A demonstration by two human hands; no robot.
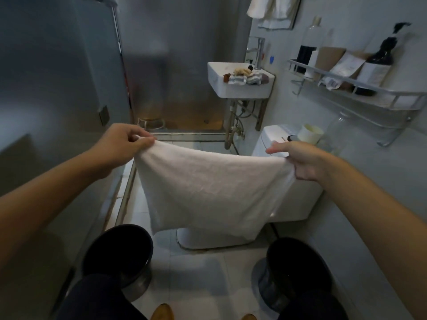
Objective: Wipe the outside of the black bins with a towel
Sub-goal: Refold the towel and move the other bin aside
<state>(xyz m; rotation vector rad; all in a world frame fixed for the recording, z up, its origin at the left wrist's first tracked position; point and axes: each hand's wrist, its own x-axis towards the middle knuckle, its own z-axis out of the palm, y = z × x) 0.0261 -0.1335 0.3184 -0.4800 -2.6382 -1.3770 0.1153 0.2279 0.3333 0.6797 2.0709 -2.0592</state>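
1. The fingers (pixel 141 140) of the left hand (pixel 120 144) were pinched shut on one top corner of the white towel (pixel 208 190), thumb against forefinger.
2. The fingers (pixel 277 150) of the right hand (pixel 305 160) were closed on the opposite top corner, so the towel hung spread between the two grips, its top edge sagging a little and its long side running hand to hand.
3. Below the fingers the cloth draped free, touching nothing I could make out; its lower edge hung in front of the toilet (pixel 288 204).
4. The two black bins stood on the floor (pixel 196 273) well below the fingers and nearer the person: the left bin (pixel 117 248) under and slightly inward of the left hand, the right bin (pixel 298 266) almost straight beneath the right hand.
5. Judging by that, the coming move turned on lowering the towel; each hand was about equally near its own bin, and neither bin was touched yet.
6. Both bins were upright, each seemingly on a paler, shiny base; their near sides were hidden by the person's dark-clothed legs (pixel 97 296), and their black walls were too dim to show dirt.
7. Beyond the fingers sat a sink (pixel 240 88) with cloths in it; a shelf (pixel 360 88) of bottles lay to the right.
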